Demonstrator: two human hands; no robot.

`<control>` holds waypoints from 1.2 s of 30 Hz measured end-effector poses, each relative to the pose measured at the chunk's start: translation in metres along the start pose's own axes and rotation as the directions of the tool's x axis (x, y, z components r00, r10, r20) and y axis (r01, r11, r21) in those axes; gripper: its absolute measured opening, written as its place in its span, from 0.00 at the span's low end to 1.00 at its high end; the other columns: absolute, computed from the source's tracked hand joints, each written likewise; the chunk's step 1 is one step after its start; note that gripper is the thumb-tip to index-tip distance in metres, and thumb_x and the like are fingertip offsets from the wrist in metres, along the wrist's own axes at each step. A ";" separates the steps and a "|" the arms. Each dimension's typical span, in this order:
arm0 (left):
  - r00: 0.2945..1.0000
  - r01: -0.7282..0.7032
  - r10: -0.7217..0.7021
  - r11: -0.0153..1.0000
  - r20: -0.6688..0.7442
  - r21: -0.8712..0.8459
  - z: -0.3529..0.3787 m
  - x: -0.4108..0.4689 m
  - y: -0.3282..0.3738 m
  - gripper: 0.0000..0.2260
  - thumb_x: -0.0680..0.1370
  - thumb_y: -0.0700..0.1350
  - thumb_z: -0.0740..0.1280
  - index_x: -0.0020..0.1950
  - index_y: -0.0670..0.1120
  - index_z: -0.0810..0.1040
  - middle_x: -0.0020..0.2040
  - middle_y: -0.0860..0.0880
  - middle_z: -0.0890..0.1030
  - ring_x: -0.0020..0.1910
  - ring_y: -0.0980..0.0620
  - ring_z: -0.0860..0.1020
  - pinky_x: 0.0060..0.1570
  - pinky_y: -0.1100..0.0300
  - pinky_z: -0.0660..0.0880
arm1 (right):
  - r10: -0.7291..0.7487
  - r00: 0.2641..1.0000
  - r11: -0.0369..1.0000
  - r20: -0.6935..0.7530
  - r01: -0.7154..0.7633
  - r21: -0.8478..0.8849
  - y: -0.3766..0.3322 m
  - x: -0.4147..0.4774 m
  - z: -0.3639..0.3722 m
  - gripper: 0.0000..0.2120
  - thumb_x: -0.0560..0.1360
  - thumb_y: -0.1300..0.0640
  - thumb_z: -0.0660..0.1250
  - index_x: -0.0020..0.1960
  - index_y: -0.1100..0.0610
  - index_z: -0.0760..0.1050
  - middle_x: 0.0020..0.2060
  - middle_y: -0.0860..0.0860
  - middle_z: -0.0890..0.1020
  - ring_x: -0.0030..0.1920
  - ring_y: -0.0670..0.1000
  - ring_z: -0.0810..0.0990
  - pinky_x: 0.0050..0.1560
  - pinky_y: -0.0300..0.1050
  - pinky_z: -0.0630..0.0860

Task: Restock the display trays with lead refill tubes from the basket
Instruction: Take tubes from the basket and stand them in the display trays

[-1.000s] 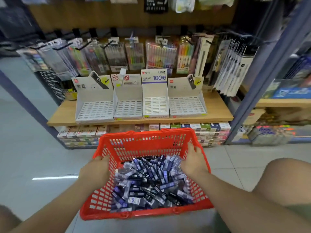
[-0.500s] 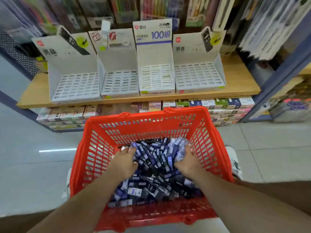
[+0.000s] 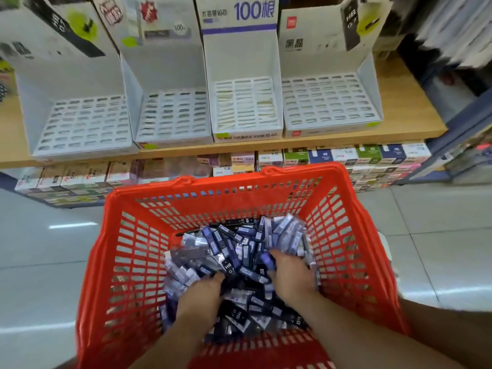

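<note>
Lead refill tubes [image 3: 239, 251] being dug through in red basket [image 3: 239, 186]. Left hand [image 3: 199, 294], right hand [image 3: 291, 278] being pushed into pile; fingers being hidden by tubes, grip cannot be told. Small bunch best picked, all turned same way. Four slotted display trays [image 3: 247, 59] being kept on wooden shelf [image 3: 404, 121] behind basket. High basket wall being in way.

Basket [image 3: 127, 249] walls ring the tubes [image 3: 239, 251]; only above is open.

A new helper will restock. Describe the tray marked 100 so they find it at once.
On the wooden shelf beyond the red basket, four white display trays stand in a row. Take the third tray from the left. Only its backboard bears a big blue 100 over a purple stripe.
</note>
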State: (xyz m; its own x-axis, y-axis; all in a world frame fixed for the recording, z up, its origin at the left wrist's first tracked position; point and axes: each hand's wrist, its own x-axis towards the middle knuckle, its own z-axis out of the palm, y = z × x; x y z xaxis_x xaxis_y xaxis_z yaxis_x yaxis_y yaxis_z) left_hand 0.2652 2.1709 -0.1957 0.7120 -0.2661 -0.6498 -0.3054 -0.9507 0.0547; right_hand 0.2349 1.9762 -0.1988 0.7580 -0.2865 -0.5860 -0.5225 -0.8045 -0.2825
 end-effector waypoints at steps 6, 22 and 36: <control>0.991 0.046 -0.099 0.890 -0.093 -0.454 -0.040 -0.005 -0.001 0.18 0.82 0.47 0.59 0.71 0.47 0.64 0.38 0.49 0.79 0.29 0.52 0.74 0.25 0.59 0.67 | 0.049 0.996 0.958 -0.077 -0.025 0.285 0.002 -0.007 -0.034 0.21 0.83 0.59 0.58 0.76 0.55 0.63 0.39 0.49 0.75 0.32 0.49 0.73 0.32 0.46 0.71; 0.999 -0.034 0.017 -0.388 -0.044 -0.921 -0.150 -0.059 0.034 0.03 0.79 0.41 0.64 0.52 0.44 0.75 0.40 0.45 0.82 0.40 0.47 0.80 0.54 0.45 0.76 | 0.009 0.995 0.039 -0.100 0.100 0.994 -0.055 -0.057 -0.145 0.12 0.82 0.64 0.61 0.62 0.57 0.77 0.58 0.57 0.80 0.48 0.53 0.84 0.45 0.44 0.80; 0.920 -0.384 -0.121 -0.098 -0.372 -0.918 -0.208 -0.082 0.046 0.06 0.81 0.45 0.62 0.48 0.44 0.75 0.28 0.53 0.78 0.26 0.60 0.76 0.28 0.65 0.74 | -0.379 0.924 0.481 0.053 0.148 0.864 -0.047 -0.084 -0.182 0.05 0.78 0.59 0.68 0.51 0.59 0.79 0.40 0.56 0.84 0.41 0.51 0.83 0.42 0.42 0.79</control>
State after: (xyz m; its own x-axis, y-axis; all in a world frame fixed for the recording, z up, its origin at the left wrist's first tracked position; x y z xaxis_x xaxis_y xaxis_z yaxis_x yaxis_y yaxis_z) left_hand 0.3243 2.1162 0.0179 0.9274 -0.1888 -0.3230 0.3374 0.0486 0.9401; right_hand 0.2670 1.9427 0.0020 0.8778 0.0681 -0.4741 -0.4763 0.0208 -0.8790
